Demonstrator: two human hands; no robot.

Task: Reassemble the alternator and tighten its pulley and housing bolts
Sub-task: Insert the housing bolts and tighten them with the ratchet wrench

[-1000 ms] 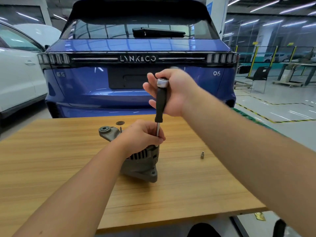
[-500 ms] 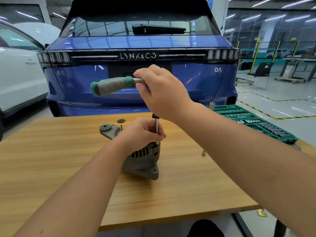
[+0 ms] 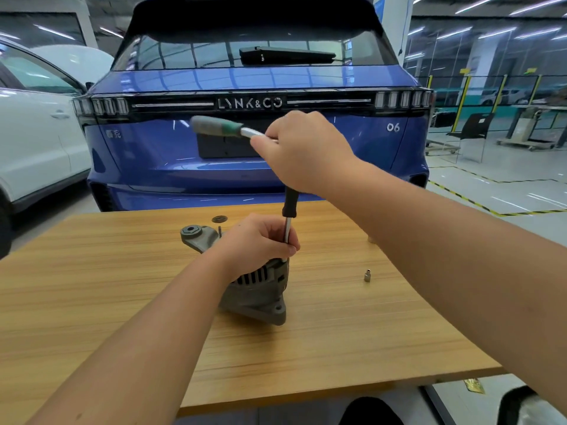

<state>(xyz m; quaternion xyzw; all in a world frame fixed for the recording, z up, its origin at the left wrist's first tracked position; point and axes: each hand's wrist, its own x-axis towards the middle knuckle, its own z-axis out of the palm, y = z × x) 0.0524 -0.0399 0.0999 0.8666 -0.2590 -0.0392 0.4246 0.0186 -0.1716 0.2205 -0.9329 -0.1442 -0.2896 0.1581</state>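
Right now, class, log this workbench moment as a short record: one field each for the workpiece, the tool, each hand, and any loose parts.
workpiece: grey alternator standing on the wooden table
tool: ratchet, green handle pointing left, black extension with steel shaft running down to the alternator's top
left hand: grip around the shaft, resting on the alternator
right hand: grip on the ratchet's head end
loose parts: small socket to the right; dark washer behind

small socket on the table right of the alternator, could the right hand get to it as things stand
Probably not at once: the right hand grips the ratchet above the alternator. The small socket stands alone on bare table, so the way looks free otherwise.
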